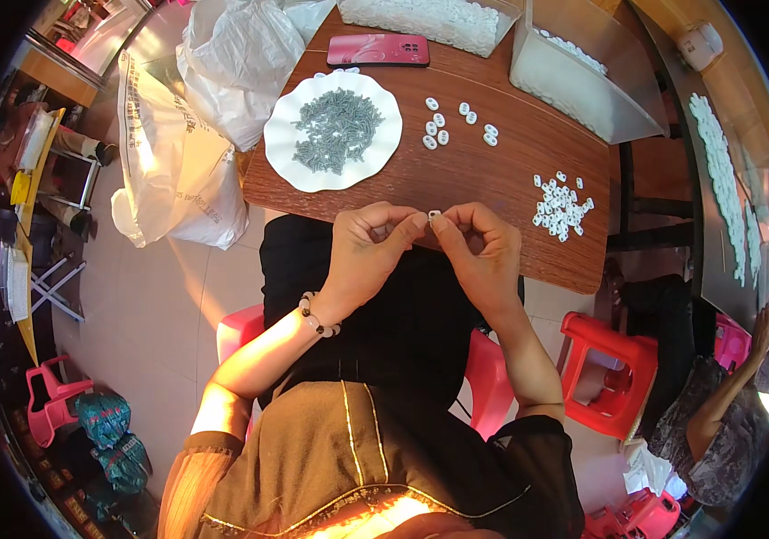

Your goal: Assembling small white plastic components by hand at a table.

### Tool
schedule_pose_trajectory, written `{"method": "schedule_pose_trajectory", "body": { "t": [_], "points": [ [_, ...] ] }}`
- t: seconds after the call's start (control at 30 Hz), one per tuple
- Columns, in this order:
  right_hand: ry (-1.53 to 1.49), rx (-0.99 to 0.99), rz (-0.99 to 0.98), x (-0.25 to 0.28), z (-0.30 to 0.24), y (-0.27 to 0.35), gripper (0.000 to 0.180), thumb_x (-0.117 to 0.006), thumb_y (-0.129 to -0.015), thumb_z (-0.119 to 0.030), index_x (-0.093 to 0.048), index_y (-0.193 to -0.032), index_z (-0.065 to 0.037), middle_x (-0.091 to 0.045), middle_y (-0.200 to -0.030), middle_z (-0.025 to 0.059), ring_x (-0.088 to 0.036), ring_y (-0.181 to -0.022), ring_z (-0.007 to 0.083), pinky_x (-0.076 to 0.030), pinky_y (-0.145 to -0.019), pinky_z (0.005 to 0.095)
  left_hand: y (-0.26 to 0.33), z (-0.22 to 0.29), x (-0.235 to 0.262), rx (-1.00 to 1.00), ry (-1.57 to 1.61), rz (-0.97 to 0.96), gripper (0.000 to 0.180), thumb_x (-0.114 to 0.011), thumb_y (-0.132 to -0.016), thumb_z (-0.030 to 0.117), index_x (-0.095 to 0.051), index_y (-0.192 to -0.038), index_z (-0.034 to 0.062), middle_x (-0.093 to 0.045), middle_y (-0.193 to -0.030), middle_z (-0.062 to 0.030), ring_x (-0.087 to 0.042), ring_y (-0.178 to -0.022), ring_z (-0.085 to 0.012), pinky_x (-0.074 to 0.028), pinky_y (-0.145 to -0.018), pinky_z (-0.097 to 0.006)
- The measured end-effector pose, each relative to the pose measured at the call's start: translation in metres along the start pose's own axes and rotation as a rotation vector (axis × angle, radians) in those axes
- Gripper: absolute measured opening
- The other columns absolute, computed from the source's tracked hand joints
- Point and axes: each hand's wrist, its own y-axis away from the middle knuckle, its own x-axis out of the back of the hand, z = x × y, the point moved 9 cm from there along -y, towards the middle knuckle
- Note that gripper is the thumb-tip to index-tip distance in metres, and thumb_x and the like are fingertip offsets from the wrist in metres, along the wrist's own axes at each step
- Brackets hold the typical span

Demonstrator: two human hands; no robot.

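Just beyond the table's near edge, my left hand [372,247] and my right hand [481,247] meet fingertip to fingertip. A small white plastic piece [434,214] with a dark spot shows between them, pinched from both sides. Its finer details are too small to make out. Left of my hands lies a scalloped white plate [386,144] heaped with small grey metal screws [340,130]. Several oval white two-hole pieces [430,141] are scattered on the brown table [492,184] ahead. To the right is a pile of small white pieces [562,211].
A red phone [378,50] lies behind the plate. Bins of white pieces [573,85] stand along the back. White plastic bags [178,162] crowd the table's left side. Near the right corner is a red stool [609,373], with another person [717,422] seated beyond it.
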Motion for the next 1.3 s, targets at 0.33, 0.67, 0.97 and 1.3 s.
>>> {"method": "schedule_pose_trajectory", "body": {
  "t": [0.33,0.67,0.97,1.3],
  "points": [
    [-0.152,-0.046,-0.047,-0.006,0.016,0.0,0.014,-0.066,-0.09,-0.01,-0.066,-0.086,0.003,-0.068,-0.074,0.0026,-0.06,-0.067,0.0043,-0.048,-0.061,0.0192,0.0,-0.006,0.001,0.044,0.016,0.004,0.015,-0.069,-0.089,0.012,-0.072,-0.093,-0.0024,-0.069,-0.074,-0.0036,-0.056,-0.063,-0.0041,-0.045,-0.058,-0.018],
    [-0.194,-0.106,-0.046,-0.002,0.021,-0.003,0.014,-0.067,-0.09,-0.01,-0.066,-0.087,0.003,-0.065,-0.077,0.0005,-0.057,-0.07,0.0045,-0.049,-0.066,0.0208,-0.001,-0.016,0.003,0.148,0.174,-0.047,0.026,-0.065,-0.093,0.023,-0.072,-0.097,-0.0016,-0.069,-0.08,-0.0046,-0.055,-0.064,-0.0049,-0.044,-0.058,-0.019],
    [-0.282,-0.132,-0.041,-0.006,0.022,-0.003,0.014,-0.066,-0.091,-0.011,-0.066,-0.088,0.003,-0.065,-0.077,-0.0006,-0.056,-0.069,0.0035,-0.046,-0.064,0.0191,-0.002,-0.028,0.001,0.248,0.269,-0.033,0.021,-0.065,-0.092,0.019,-0.072,-0.095,-0.0009,-0.069,-0.08,-0.0056,-0.057,-0.065,-0.0059,-0.045,-0.06,-0.019],
    [-0.217,-0.109,-0.044,-0.003,0.021,-0.002,0.015,-0.066,-0.091,-0.011,-0.066,-0.087,0.003,-0.066,-0.077,0.0008,-0.058,-0.071,0.0044,-0.049,-0.066,0.0204,-0.002,-0.026,0.0,0.236,0.273,-0.007,0.017,-0.064,-0.09,0.013,-0.072,-0.095,-0.0008,-0.07,-0.082,-0.0054,-0.057,-0.067,-0.006,-0.045,-0.062,-0.019]
  ]
}}
